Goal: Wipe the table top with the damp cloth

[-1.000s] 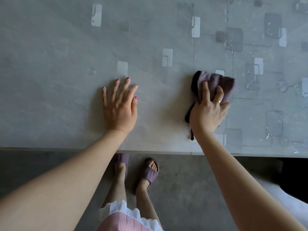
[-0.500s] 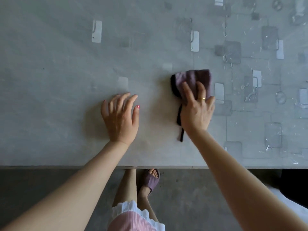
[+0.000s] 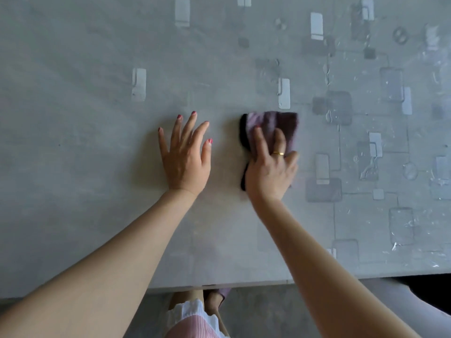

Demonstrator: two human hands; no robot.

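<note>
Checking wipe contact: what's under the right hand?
The purple cloth lies under the right hand, flat on the table top. The surface beneath the cloth is covered.

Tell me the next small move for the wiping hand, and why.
Probably sweep the right hand with the purple cloth rightwards: droplets and streaks show on the table top there, while the left hand rests flat on the matte side.
</note>
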